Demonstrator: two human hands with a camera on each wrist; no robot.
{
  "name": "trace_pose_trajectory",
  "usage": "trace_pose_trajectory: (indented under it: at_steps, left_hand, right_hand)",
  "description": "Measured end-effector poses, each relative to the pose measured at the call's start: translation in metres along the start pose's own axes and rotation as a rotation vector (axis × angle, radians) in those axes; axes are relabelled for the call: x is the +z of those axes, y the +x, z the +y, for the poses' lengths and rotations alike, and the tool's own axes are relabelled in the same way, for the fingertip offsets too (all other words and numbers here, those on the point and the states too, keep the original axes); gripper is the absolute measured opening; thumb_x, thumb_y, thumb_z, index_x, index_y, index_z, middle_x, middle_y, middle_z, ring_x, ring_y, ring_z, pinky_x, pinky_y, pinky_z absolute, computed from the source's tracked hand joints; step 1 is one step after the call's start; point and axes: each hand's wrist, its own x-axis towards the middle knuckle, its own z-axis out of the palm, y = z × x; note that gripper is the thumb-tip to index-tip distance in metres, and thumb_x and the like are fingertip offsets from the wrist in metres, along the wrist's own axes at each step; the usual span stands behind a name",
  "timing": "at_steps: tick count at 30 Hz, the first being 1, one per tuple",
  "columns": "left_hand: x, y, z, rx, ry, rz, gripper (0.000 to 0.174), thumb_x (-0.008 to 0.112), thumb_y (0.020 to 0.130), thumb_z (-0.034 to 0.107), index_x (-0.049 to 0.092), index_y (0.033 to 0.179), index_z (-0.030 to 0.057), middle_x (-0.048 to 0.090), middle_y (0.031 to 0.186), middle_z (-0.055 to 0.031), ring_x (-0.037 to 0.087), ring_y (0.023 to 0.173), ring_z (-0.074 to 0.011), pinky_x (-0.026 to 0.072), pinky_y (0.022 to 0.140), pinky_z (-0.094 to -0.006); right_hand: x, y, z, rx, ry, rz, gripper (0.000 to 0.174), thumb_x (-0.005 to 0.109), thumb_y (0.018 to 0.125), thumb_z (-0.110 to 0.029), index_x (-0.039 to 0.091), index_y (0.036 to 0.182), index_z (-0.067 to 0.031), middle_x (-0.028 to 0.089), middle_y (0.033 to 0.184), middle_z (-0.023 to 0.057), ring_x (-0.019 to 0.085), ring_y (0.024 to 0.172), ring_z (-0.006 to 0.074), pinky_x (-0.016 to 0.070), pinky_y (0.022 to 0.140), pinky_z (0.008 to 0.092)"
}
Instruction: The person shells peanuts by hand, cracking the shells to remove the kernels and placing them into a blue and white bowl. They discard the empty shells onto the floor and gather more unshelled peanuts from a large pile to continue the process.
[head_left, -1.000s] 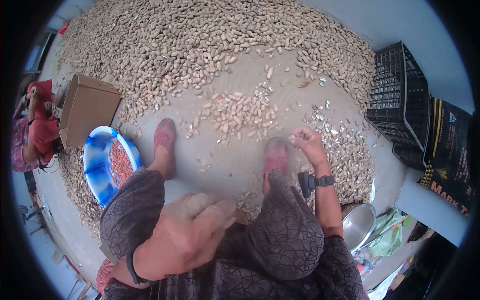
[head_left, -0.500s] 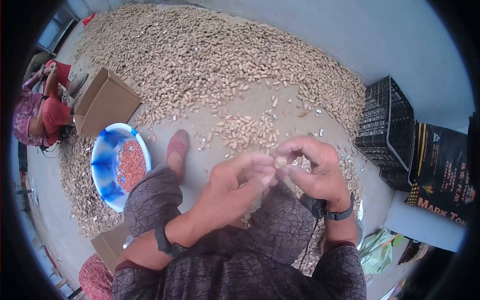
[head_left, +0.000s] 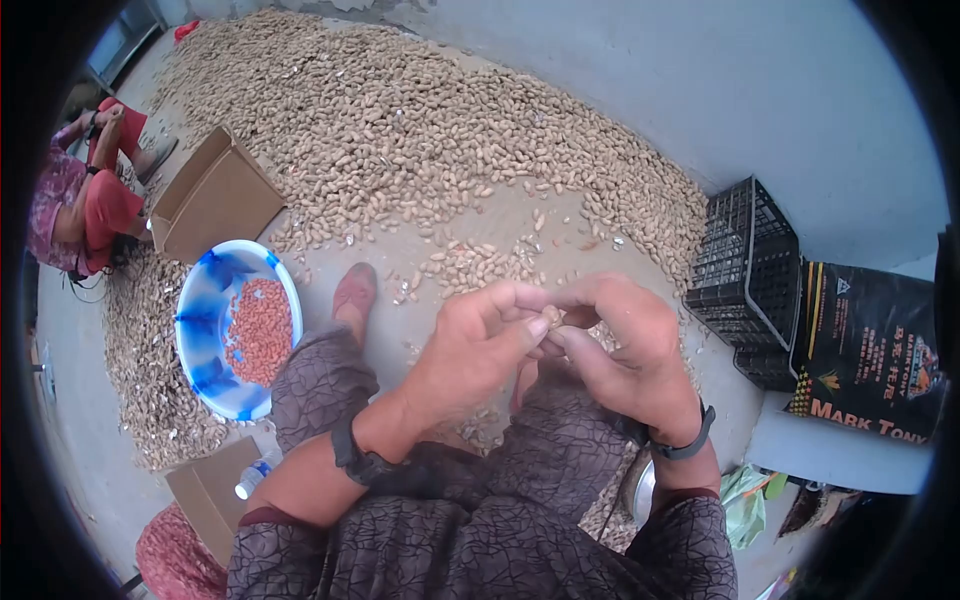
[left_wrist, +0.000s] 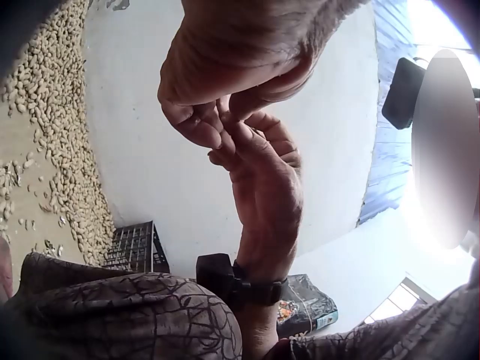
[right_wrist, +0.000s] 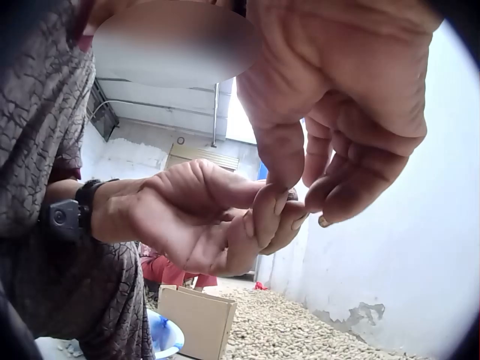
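Above the lap, my left hand (head_left: 455, 350) and right hand (head_left: 632, 345) meet fingertip to fingertip. Between them they pinch a small pale peanut (head_left: 551, 316), thumbs and forefingers curled round it. In both wrist views the fingers largely hide the peanut. Beyond the hands, a small heap of unshelled peanuts (head_left: 475, 265) lies on the floor. To the left stands a blue-and-white basin (head_left: 200, 345) holding reddish shelled kernels (head_left: 262, 335).
A large pile of unshelled peanuts (head_left: 400, 130) stretches along the wall. Left are a cardboard box (head_left: 215, 200) and a seated person (head_left: 85, 200). Black plastic crates (head_left: 745, 270) and a black printed sack (head_left: 865, 350) stand right. A plastic bottle (head_left: 258, 474) lies beside cardboard near the left elbow.
The left hand has risen from the lap and the right has come in from over the right shoe. They met at the peanut half a second ago and still pinch it.
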Motion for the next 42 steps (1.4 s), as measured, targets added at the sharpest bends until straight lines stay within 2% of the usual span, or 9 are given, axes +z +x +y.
trace_pose_trajectory:
  at_steps: [1,3,5,11,14,16,24,34,42]
  left_hand:
    - [0.000,-0.001,0.001,-0.018,-0.051,0.005,0.022,0.049,0.085,0.006,0.050,0.105,-0.0032,0.059,0.088,-0.0059,0.055,0.078,-0.0094,0.0451,0.071,-0.0224]
    - [0.001,-0.003,0.003,0.021,-0.044,0.009,0.022,0.049,0.085,0.006,0.050,0.105,-0.0032,0.059,0.088,-0.0059,0.055,0.078,-0.0093,0.0451,0.071,-0.0225]
    - [0.001,-0.004,0.005,0.063,-0.036,0.011,0.022,0.048,0.085,0.006,0.050,0.105,-0.0032,0.059,0.088,-0.0059,0.055,0.078,-0.0093,0.0452,0.071,-0.0226]
    - [0.000,-0.005,0.001,0.185,0.154,0.054,0.022,0.048,0.086,0.007,0.049,0.105,-0.0034,0.059,0.087,-0.0054,0.055,0.077,-0.0088,0.0456,0.070,-0.0226]
    - [-0.003,-0.005,0.005,0.119,0.111,0.066,0.019,0.047,0.086,0.008,0.051,0.102,-0.0032,0.058,0.082,-0.0045,0.055,0.071,-0.0080,0.0460,0.065,-0.0213]
    - [-0.008,-0.005,0.004,0.055,0.133,0.091,0.019,0.051,0.085,0.014,0.055,0.092,-0.0031,0.060,0.072,-0.0064,0.056,0.062,-0.0086,0.0454,0.053,-0.0211]
    - [-0.013,-0.008,0.015,0.074,0.100,0.022,0.023,0.051,0.086,0.021,0.056,0.084,-0.0021,0.057,0.066,-0.0038,0.054,0.055,-0.0076,0.0430,0.047,-0.0203]
    - [-0.015,-0.010,0.012,0.043,-0.055,-0.092,0.028,0.042,0.089,0.025,0.055,0.080,0.0024,0.050,0.062,0.0008,0.042,0.052,-0.0025,0.0346,0.046,-0.0155]
    - [-0.002,-0.013,0.004,0.073,-0.138,-0.001,0.027,0.039,0.091,0.024,0.053,0.081,0.0027,0.046,0.062,0.0022,0.038,0.049,-0.0018,0.0308,0.043,-0.0159]
  right_hand:
    - [-0.001,-0.001,-0.001,0.036,-0.009,0.023,0.023,0.060,0.065,0.003,0.058,0.088,0.0005,0.058,0.073,0.0105,0.060,0.065,0.0204,0.0464,0.058,0.0271]
    - [0.001,-0.003,-0.002,0.071,-0.023,0.045,0.022,0.060,0.065,0.004,0.059,0.087,0.0004,0.058,0.073,0.0107,0.060,0.064,0.0204,0.0465,0.057,0.0272]
    - [0.007,-0.004,0.001,0.035,-0.024,0.091,0.017,0.059,0.065,0.000,0.057,0.082,-0.0008,0.055,0.067,0.0114,0.056,0.061,0.0268,0.0437,0.053,0.0336]
    - [0.007,0.004,-0.008,-0.069,-0.202,0.089,0.012,0.059,0.064,-0.001,0.055,0.075,-0.0015,0.052,0.063,0.0117,0.053,0.057,0.0283,0.0415,0.049,0.0353]
    - [0.011,0.007,-0.011,-0.119,-0.288,0.090,0.012,0.059,0.063,-0.001,0.053,0.073,-0.0021,0.051,0.063,0.0117,0.052,0.056,0.0288,0.0405,0.048,0.0362]
    - [0.012,0.009,-0.013,-0.125,-0.282,0.076,0.013,0.060,0.063,-0.002,0.053,0.073,-0.0021,0.051,0.063,0.0118,0.052,0.056,0.0290,0.0405,0.049,0.0363]
    - [0.013,0.014,-0.013,-0.071,-0.145,0.000,0.017,0.064,0.066,-0.006,0.051,0.076,-0.0023,0.052,0.062,0.0121,0.054,0.056,0.0287,0.0410,0.047,0.0337]
    - [0.011,0.015,-0.018,-0.021,0.113,0.026,0.008,0.064,0.068,-0.001,0.056,0.070,-0.0002,0.054,0.057,0.0101,0.055,0.050,0.0193,0.0413,0.045,0.0272]
    - [0.015,0.013,-0.010,-0.009,0.198,0.054,0.006,0.062,0.071,0.000,0.056,0.072,0.0005,0.058,0.058,0.0087,0.057,0.053,0.0134,0.0434,0.046,0.0240]
